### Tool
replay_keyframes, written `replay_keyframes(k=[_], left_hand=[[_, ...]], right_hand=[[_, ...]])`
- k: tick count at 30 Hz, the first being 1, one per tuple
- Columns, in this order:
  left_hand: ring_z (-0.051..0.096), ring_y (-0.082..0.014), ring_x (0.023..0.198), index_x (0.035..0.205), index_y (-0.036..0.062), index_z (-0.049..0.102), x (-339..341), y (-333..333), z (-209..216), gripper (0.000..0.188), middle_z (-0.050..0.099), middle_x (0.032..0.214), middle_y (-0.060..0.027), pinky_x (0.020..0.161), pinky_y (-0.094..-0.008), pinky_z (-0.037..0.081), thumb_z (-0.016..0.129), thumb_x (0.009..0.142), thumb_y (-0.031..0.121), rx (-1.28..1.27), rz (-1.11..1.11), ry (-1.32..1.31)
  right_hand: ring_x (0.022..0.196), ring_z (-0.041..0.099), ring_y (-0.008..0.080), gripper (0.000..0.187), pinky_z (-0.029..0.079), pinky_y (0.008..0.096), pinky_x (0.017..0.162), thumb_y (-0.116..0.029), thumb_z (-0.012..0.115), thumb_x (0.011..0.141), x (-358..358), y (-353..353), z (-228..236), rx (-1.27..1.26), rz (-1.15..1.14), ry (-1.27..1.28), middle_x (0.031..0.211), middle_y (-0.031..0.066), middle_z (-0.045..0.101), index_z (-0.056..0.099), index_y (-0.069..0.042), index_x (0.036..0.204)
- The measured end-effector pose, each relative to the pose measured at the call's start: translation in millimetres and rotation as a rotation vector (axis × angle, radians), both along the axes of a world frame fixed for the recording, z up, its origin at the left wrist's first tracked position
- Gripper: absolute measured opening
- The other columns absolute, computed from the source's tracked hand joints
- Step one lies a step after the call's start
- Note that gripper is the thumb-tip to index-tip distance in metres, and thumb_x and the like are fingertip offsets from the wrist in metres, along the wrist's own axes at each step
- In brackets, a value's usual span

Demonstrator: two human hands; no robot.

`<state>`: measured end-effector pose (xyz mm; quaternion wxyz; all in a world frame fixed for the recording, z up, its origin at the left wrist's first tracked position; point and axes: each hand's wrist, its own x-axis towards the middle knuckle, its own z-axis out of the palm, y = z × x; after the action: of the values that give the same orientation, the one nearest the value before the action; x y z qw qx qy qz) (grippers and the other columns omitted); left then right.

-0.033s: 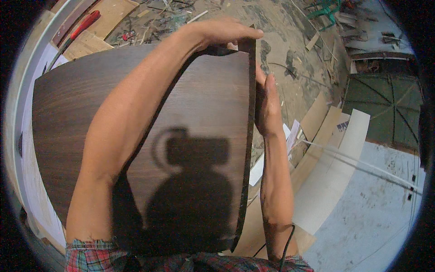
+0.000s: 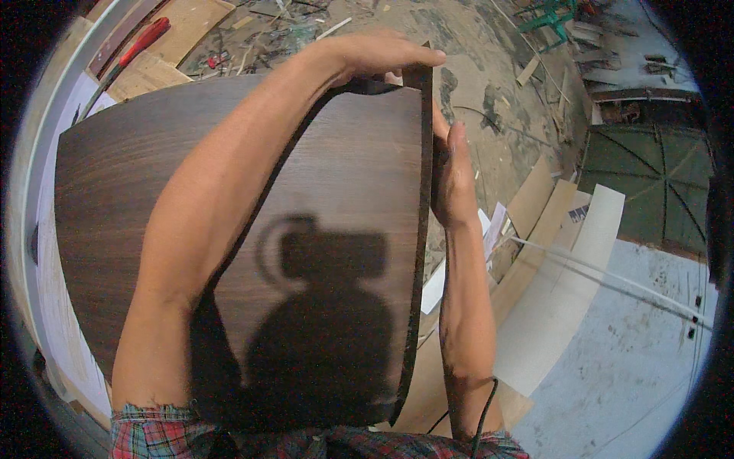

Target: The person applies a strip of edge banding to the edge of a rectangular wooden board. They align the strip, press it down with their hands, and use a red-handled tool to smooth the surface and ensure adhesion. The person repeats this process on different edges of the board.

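Note:
A large dark brown wood-grain board point(image 2: 352, 153) lies in front of me, with the shadow of a head and shoulders on it. Along its right edge runs a narrow dark strip point(image 2: 424, 176), whose far end sticks out past the board's corner. My left arm reaches across the board, and my left hand point(image 2: 375, 53) is closed at that far end, thumb pointing right over the strip; its other fingers are mostly hidden. My right hand point(image 2: 456, 180) rests against the outer side of the strip, thumb stretched upward, the other fingers largely out of sight behind it.
A red-handled tool point(image 2: 145, 40) lies at the far left by light wood pieces point(image 2: 195, 27). Scraps litter the floor point(image 2: 489, 99) beyond. Long pale panels point(image 2: 569, 298) lie to the right, near a thin white rod point(image 2: 612, 275). Something green with legs point(image 2: 547, 19) stands far off.

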<state>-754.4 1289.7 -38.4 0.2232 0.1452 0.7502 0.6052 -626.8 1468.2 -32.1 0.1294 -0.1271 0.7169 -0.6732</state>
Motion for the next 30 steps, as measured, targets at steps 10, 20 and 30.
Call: replay_keyframes(k=[10, 20, 30], left_hand=[[0.058, -0.0333, 0.119, 0.131, -0.0014, 0.054, 67.2, -5.9, 50.2, 0.060, 0.061, 0.126, -0.0204, 0.100, -0.0443, 0.043, 0.058, 0.091, 0.043, -0.270, 0.506, 0.850], [0.029, -0.0334, 0.144, 0.151, 0.0108, 0.033, 284.6, 5.3, 49.6, 0.072, 0.033, 0.156, -0.0123, 0.118, -0.0540, 0.019, 0.052, 0.092, 0.049, -0.953, 0.130, 0.788], [0.028, -0.0298, 0.145, 0.150, 0.0115, 0.036, 285.3, 6.7, 38.1, 0.070, 0.033, 0.157, -0.0076, 0.118, -0.0534, 0.020, 0.048, 0.094, 0.051, -1.048, 0.189, 0.889]], right_hand=[[0.143, 0.030, 0.0243, 0.082, 0.021, 0.0362, 0.118, -0.060, 0.016, 0.102, 11.6, -16.6, 8.8, -0.245, 0.001, 0.004, 0.157, 0.0152, 0.029, 0.019, 0.004, 0.153], [0.141, 0.032, 0.0266, 0.102, 0.023, 0.0346, 0.116, -0.076, 0.013, 0.093, 57.8, -10.1, 1.6, -0.452, -0.125, 0.012, 0.156, 0.0161, 0.030, 0.016, 0.006, 0.153], [0.148, 0.018, 0.0308, 0.101, 0.015, 0.0356, 0.119, -0.076, 0.012, 0.093, 156.2, 4.5, 11.2, -0.462, -0.183, -0.066, 0.161, 0.0220, 0.013, 0.004, 0.006, 0.153]])
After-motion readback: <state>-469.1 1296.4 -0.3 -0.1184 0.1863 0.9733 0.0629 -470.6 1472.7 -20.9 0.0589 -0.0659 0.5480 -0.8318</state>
